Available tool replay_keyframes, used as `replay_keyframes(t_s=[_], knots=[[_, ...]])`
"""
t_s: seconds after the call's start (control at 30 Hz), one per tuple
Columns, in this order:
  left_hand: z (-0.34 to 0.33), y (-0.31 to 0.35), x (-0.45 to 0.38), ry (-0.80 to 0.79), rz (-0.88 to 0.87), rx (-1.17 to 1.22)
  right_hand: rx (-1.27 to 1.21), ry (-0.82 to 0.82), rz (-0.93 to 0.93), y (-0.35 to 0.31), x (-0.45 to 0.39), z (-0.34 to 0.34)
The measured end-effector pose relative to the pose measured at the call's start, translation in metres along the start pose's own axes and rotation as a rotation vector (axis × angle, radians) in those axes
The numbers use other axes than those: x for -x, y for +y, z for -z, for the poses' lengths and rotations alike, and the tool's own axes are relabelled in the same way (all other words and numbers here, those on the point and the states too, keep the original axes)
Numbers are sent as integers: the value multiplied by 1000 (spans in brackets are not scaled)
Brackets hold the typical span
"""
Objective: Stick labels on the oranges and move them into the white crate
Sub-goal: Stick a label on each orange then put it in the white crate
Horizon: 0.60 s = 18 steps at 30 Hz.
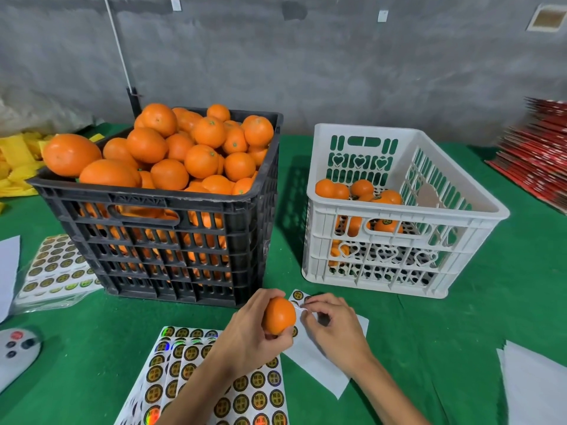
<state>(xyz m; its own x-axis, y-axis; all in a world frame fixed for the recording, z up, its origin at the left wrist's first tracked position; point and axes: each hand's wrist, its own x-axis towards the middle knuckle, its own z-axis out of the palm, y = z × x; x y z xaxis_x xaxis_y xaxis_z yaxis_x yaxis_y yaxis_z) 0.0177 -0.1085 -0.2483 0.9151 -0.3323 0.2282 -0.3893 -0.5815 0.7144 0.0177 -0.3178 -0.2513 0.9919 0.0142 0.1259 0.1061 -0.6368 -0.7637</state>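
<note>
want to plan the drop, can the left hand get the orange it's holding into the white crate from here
Probably yes. The left hand grips the orange just in front of the white crate, whose top is open and mostly unfilled. Only the right hand, busy at the sticker sheet, sits beside that path.

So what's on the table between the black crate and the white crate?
Nothing: the head view shows only bare green tablecloth between the black crate and the white crate.
</note>
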Motion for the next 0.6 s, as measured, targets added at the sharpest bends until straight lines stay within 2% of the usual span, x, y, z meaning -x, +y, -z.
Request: replay_keyframes(t_s=[0.3,0.5,0.6], knots=[[-2,-4,1,-62,9,-84,-158,6,-67,4,-2,-1],[-2,-3,0,-107,10,-175,-383,16,-167,1,-4,4],[-2,-3,-1,-124,11,-188,-417,65,-192,-1,-3,6]])
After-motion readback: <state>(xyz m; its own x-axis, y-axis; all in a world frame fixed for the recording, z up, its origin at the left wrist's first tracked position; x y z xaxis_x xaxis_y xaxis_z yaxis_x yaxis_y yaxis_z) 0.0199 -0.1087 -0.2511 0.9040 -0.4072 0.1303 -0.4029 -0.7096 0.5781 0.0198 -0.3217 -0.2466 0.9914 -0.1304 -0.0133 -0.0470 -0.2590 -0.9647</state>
